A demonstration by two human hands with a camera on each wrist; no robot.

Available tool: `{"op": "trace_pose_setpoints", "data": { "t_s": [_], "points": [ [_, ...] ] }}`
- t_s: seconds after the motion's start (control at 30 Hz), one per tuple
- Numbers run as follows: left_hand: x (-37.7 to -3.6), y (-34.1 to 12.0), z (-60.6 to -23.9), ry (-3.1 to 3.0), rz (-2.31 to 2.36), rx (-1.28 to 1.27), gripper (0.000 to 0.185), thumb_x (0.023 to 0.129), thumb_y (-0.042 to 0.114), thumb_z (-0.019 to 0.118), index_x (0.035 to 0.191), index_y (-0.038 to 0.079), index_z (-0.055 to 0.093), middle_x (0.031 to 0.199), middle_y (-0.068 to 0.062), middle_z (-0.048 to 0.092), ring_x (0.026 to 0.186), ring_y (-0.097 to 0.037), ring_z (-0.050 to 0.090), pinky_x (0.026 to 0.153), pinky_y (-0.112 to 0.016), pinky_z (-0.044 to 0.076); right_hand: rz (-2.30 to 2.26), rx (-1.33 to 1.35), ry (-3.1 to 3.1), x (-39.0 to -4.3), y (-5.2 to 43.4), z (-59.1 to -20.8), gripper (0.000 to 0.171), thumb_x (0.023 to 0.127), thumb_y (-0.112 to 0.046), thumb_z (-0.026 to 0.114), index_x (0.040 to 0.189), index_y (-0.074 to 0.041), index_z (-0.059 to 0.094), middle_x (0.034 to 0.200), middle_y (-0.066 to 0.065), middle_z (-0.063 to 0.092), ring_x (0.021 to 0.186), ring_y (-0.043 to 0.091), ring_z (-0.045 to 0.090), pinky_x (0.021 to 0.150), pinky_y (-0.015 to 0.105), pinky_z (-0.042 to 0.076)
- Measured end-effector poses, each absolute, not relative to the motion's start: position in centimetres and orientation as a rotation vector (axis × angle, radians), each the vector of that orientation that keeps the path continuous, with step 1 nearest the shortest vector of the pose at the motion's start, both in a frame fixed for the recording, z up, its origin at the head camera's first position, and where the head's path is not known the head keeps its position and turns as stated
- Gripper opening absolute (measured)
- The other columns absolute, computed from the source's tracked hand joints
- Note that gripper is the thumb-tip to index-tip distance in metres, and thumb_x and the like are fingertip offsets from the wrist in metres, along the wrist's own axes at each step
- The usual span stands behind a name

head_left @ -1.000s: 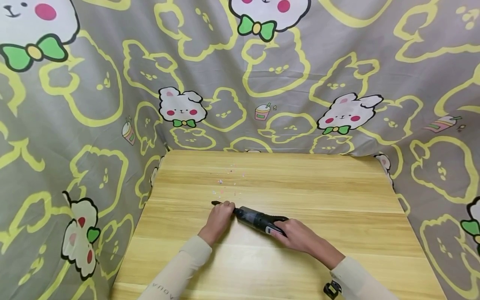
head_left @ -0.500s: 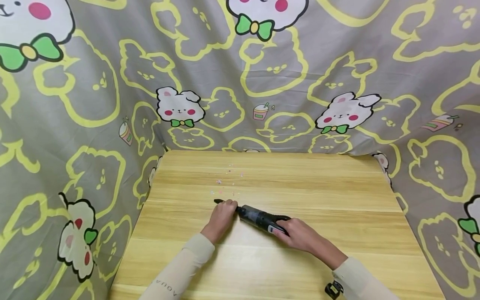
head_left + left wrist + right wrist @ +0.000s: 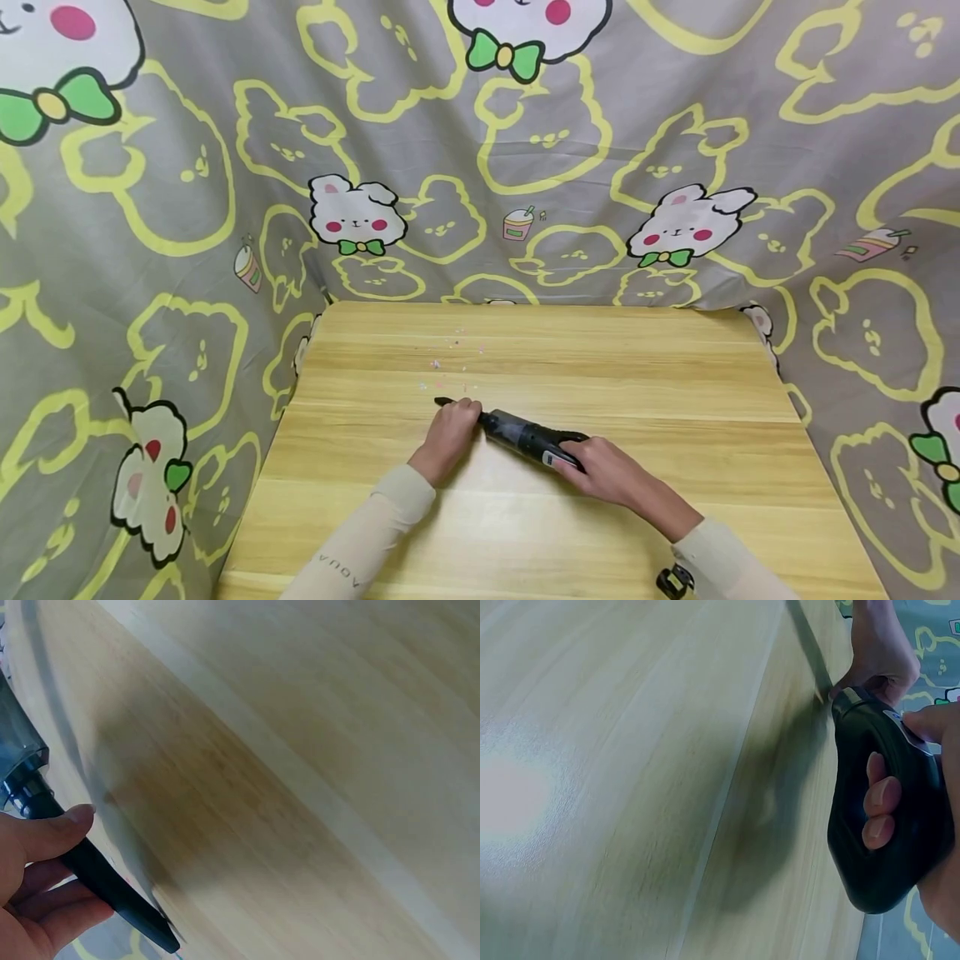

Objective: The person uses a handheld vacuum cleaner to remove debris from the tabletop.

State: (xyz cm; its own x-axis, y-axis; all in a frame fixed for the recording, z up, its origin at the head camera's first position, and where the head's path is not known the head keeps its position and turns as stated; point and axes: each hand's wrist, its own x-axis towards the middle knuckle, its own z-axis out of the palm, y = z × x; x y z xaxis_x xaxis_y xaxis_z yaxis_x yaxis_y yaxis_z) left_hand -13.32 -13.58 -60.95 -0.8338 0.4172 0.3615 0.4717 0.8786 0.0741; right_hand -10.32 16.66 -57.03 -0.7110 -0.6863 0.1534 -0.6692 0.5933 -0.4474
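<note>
A black handheld vacuum cleaner (image 3: 517, 433) with a smoky clear dust cup slants across the middle of the table in the head view. My right hand (image 3: 609, 471) grips its loop handle; in the right wrist view the fingers (image 3: 881, 802) come through the loop. Up front, my left hand (image 3: 450, 433) holds the slim crevice nozzle (image 3: 120, 896), thumb on one side and fingers on the other in the left wrist view. The nozzle's tip points left, just short of a scatter of tiny pink, white and bluish paper bits (image 3: 437, 364) farther back on the table.
The wood-grain table (image 3: 637, 367) is enclosed at the back and both sides by a grey curtain (image 3: 442, 225) printed with rabbits and yellow outlines. A black wrist device (image 3: 675, 581) sits at the right sleeve.
Both hands and the vacuum cleaner have shifted slightly right in the head view, while the curtain and paper bits drift a little left. The grips look the same.
</note>
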Motion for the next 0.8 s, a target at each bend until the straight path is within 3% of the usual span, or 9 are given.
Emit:
{"op": "trace_pose_setpoints", "data": {
  "t_s": [0.3, 0.57, 0.8],
  "points": [
    [-13.5, -12.9, -60.9, -2.731, -0.214, -0.676, 0.013, 0.089, -0.008, 0.071, 0.086, 0.004, 0.07, 0.076, -0.008, 0.071, 0.064, -0.02, 0.071, 0.056, -0.031, 0.062, -0.747, -1.184, 2.796, -10.4, 17.6, -57.3, 0.031, 0.099, -0.025, 0.068, 0.111, 0.003, 0.073, 0.08, 0.006, 0.073, 0.06, -0.003, 0.05, 0.053, 0.013, 0.043],
    [-13.6, -12.0, -60.7, -2.721, -0.195, -0.699, 0.013, 0.087, -0.009, 0.072, 0.085, 0.004, 0.07, 0.075, -0.008, 0.071, 0.063, -0.02, 0.071, 0.054, -0.029, 0.061, -0.775, -1.19, 2.805, -10.4, 18.6, -57.3, 0.029, 0.097, -0.023, 0.07, 0.11, 0.002, 0.073, 0.075, 0.003, 0.071, 0.057, -0.007, 0.043, 0.051, 0.011, 0.038],
    [-13.6, -11.1, -60.6, -2.735, -0.181, -0.717, 0.013, 0.086, -0.008, 0.073, 0.086, 0.005, 0.071, 0.076, -0.008, 0.072, 0.063, -0.02, 0.071, 0.053, -0.028, 0.06, -0.789, -1.163, 2.832, -10.5, 19.3, -57.4, 0.018, 0.097, -0.028, 0.072, 0.095, -0.01, 0.071, 0.066, -0.008, 0.061, 0.053, -0.009, 0.039, 0.048, 0.007, 0.033]
  ]
}}
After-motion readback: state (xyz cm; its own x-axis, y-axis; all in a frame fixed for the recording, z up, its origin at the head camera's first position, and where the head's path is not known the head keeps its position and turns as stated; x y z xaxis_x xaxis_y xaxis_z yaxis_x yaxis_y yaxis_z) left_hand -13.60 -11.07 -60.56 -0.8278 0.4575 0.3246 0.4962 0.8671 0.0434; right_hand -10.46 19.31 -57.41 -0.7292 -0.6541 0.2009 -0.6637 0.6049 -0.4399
